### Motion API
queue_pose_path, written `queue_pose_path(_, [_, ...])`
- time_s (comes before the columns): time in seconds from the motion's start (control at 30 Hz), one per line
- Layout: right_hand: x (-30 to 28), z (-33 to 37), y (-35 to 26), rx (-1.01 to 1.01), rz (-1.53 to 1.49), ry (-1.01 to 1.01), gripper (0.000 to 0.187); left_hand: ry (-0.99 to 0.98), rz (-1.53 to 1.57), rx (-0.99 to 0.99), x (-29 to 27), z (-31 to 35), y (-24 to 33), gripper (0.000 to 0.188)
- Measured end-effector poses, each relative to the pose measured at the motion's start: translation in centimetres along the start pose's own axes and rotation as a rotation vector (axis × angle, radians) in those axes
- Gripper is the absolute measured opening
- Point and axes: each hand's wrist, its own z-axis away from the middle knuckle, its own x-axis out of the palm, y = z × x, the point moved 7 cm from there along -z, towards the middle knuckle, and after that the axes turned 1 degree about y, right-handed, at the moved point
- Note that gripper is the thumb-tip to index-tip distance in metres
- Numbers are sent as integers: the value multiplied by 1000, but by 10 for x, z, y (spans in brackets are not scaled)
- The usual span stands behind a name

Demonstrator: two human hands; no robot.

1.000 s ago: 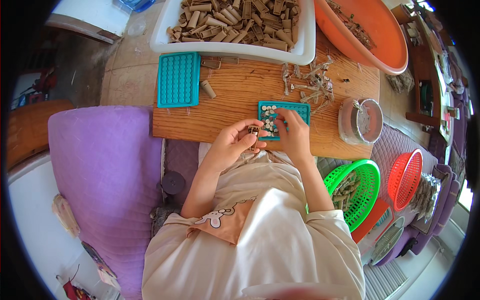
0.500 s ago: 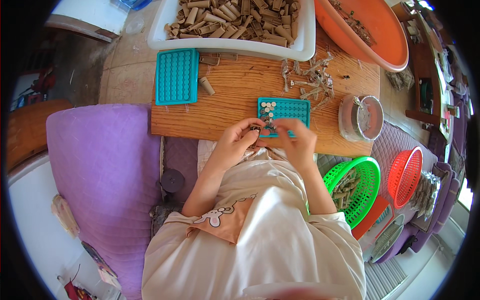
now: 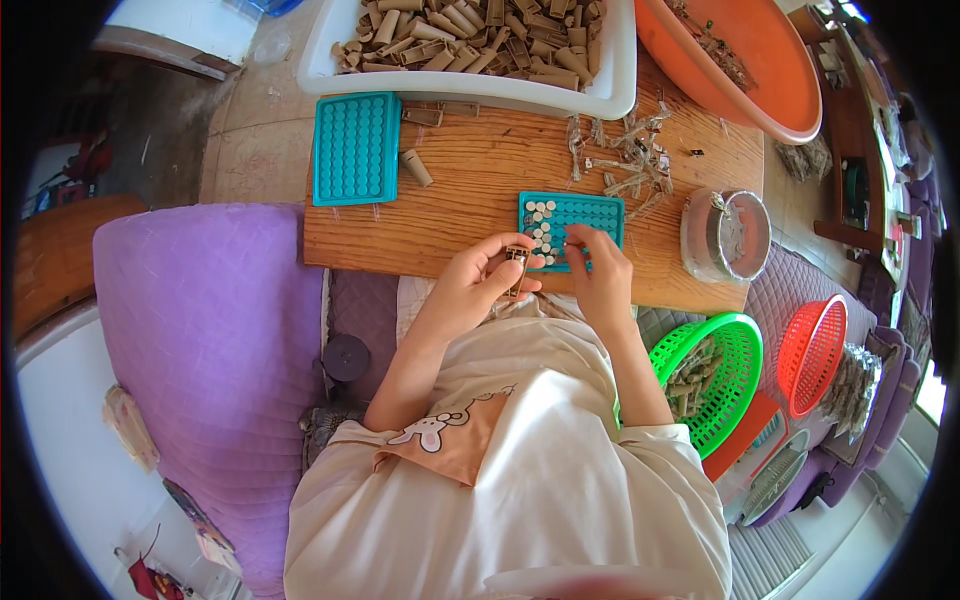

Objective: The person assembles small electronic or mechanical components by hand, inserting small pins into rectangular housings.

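My left hand (image 3: 475, 283) pinches a small brown tube piece (image 3: 517, 262) at the near edge of the wooden board (image 3: 470, 195). My right hand (image 3: 598, 275) rests its fingers on the near rim of a teal perforated tray (image 3: 590, 215), whose left columns hold several pale round plugs (image 3: 541, 228). What the right fingertips hold, if anything, is hidden. A second teal tray (image 3: 356, 147) lies empty at the board's left end, with a loose brown tube (image 3: 417, 166) beside it.
A white bin (image 3: 600, 95) of brown tubes and an orange basin (image 3: 775, 85) stand at the back. Scraps (image 3: 625, 160) litter the board. A round tin (image 3: 728, 235), a green basket (image 3: 715, 375) and a red basket (image 3: 815, 350) are at right; a purple cushion (image 3: 205, 340) at left.
The teal tray with plugs and both hands sit slightly further right and nearer than a second ago. The left hand still holds the small brown piece.
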Motion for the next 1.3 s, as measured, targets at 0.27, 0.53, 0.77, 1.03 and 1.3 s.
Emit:
queue_pose_path(0.27, [-11, 13, -50, -249, -226, 157, 21, -53, -27, 23, 14, 2, -1, 30])
queue_pose_path(0.53, [-3, 10, -50, -200, -165, -69, 19, -36, -249, 47, 8, 4, -6, 24])
queue_pose_path(0.77, [31, -35, -55, -158, -239, -576, 28, -128, -441, 32, -6, 15, -7, 25])
queue_pose_path(1.03, [120, -89, -60, -85, -96, -299, 38, 274, 24, 61, -75, 38, 10, 24])
queue_pose_path(1.3, [129, -88, -60, -51, 176, -222, 31, 371, 160, 299, -73, 44, 36, 27])
